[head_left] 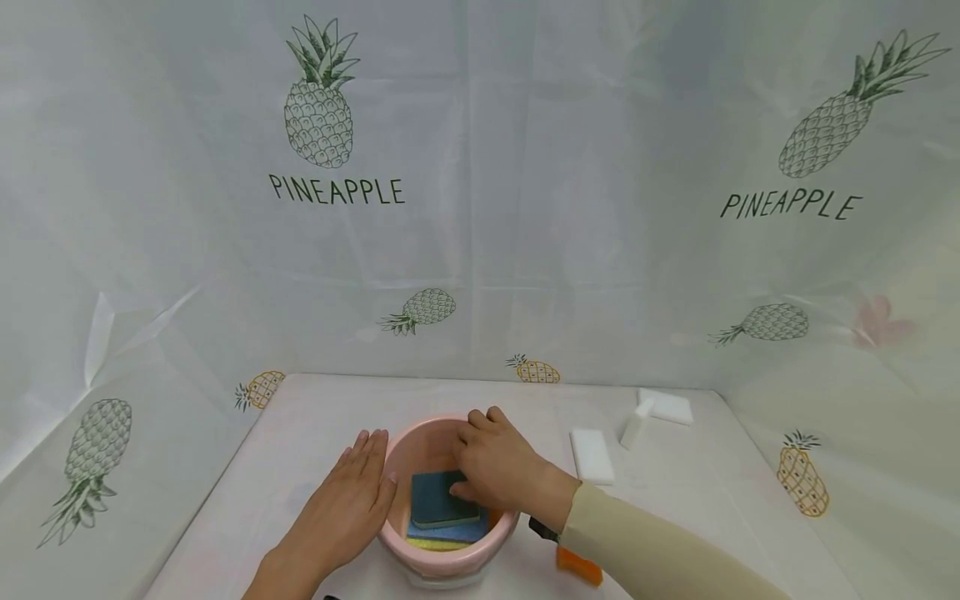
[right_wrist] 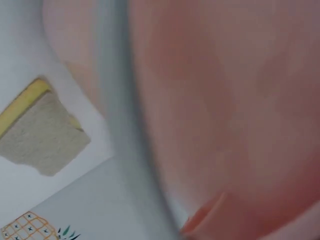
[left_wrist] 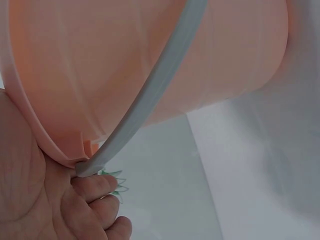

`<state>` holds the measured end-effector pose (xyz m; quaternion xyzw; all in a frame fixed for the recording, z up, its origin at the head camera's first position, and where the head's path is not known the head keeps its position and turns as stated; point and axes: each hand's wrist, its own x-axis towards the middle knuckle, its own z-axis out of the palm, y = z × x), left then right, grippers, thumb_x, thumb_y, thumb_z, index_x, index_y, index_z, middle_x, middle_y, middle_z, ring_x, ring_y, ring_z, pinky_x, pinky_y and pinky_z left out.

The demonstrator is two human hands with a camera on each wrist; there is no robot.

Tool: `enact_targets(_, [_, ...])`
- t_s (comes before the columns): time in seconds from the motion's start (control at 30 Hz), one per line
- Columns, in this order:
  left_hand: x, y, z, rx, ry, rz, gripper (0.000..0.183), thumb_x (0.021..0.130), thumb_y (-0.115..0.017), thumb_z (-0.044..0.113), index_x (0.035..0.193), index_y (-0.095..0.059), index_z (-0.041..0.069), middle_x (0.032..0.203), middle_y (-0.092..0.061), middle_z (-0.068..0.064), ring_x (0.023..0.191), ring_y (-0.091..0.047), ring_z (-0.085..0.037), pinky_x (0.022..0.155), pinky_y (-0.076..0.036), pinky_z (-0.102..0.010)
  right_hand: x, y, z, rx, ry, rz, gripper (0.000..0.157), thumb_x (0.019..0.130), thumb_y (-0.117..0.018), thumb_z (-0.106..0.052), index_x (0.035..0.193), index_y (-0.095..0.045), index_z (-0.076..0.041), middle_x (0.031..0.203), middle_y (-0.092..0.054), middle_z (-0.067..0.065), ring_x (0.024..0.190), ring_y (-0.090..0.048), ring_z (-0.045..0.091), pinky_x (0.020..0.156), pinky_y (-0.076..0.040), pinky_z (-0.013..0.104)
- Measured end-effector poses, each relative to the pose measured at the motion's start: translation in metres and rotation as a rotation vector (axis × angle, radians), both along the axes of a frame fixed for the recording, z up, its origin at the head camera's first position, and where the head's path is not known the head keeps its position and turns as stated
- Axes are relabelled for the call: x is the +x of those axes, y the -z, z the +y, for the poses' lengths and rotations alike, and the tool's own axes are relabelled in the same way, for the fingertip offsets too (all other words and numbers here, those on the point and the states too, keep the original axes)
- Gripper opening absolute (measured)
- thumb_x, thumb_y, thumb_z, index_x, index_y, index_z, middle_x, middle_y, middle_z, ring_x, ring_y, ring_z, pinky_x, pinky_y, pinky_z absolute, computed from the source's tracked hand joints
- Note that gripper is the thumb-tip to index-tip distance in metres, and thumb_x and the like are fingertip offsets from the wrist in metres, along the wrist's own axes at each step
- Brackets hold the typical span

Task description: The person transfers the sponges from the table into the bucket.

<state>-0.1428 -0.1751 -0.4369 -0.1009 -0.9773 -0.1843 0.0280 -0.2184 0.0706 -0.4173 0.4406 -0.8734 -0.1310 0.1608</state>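
A pink bucket (head_left: 442, 567) stands upright, with a grey handle (left_wrist: 150, 85) hanging along its outside. Inside it, a dark green scouring sponge (head_left: 438, 500) lies over a blue sponge (head_left: 468, 532) and a yellow one (head_left: 435, 545). My left hand (head_left: 348, 500) rests along the left rim, fingers nearly straight in the head view; the left wrist view shows its palm against the rim beside the handle joint. My right hand (head_left: 498, 467) reaches over the right rim, gripping the green sponge's right end with the thumb on top; its fingertips are hidden. The right wrist view does not show that hand.
Two white blocks (head_left: 592, 456) (head_left: 666, 406) lie right of the bucket, with a small white bottle (head_left: 636, 423) between them. An orange piece (head_left: 579, 567) lies beside my right sleeve. A yellow-and-grey sponge (right_wrist: 45, 130) is on the table. Pineapple-print curtains (head_left: 525, 208) enclose the sides and back.
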Motion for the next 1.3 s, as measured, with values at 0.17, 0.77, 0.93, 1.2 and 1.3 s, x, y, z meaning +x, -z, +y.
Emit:
enact_targets(0.17, [0.000,0.000,0.000,0.004,0.002,0.001,0.065,0.114,-0.042,0.034,0.163,-0.028,-0.006,0.171,-0.030,-0.023,0.161,-0.021,-0.040,0.130,-0.023,-0.059,-0.013,-0.002,0.017,-0.220,-0.025,0.096,0.032,0.097,-0.073,-0.049,0.103,-0.076,-0.018,0.101,-0.068,-0.001,0.093,-0.054,0.020,0.077,-0.042,0.034])
enact_targets(0.77, [0.000,0.005,-0.001,0.037,-0.006,0.015,0.064,0.113,-0.045,0.031,0.162,-0.030,-0.007,0.170,-0.032,-0.023,0.161,-0.024,-0.039,0.130,-0.024,-0.058,-0.050,0.038,0.080,-0.382,0.308,0.010,0.052,0.087,-0.085,-0.046,0.114,-0.071,-0.003,0.106,-0.069,0.011,0.098,-0.058,0.032,0.081,-0.050,0.047])
enact_targets(0.93, [0.000,0.004,0.000,0.048,-0.010,0.004,0.064,0.113,-0.044,0.031,0.162,-0.030,-0.007,0.170,-0.032,-0.023,0.161,-0.023,-0.039,0.130,-0.023,-0.058,-0.049,0.068,0.080,-0.351,0.312,-0.021,0.058,0.086,-0.085,-0.050,0.113,-0.068,-0.003,0.106,-0.066,0.012,0.098,-0.057,0.032,0.079,-0.050,0.045])
enact_targets(1.2, [0.000,0.004,0.001,0.038,-0.020,0.008,0.065,0.113,-0.045,0.032,0.162,-0.030,-0.007,0.170,-0.033,-0.023,0.160,-0.024,-0.039,0.130,-0.024,-0.058,-0.047,0.096,0.068,-0.302,0.286,-0.028,0.036,0.089,-0.080,-0.034,0.106,-0.062,-0.008,0.102,-0.060,0.008,0.095,-0.052,0.027,0.073,-0.045,0.039])
enact_targets(1.3, [0.001,0.004,0.002,0.034,-0.020,0.012,0.065,0.113,-0.046,0.032,0.162,-0.030,-0.007,0.169,-0.033,-0.023,0.160,-0.025,-0.040,0.130,-0.024,-0.058,-0.047,0.099,0.064,-0.295,0.287,-0.055,0.036,0.089,-0.079,-0.036,0.106,-0.061,-0.009,0.100,-0.058,0.007,0.093,-0.050,0.025,0.072,-0.042,0.037])
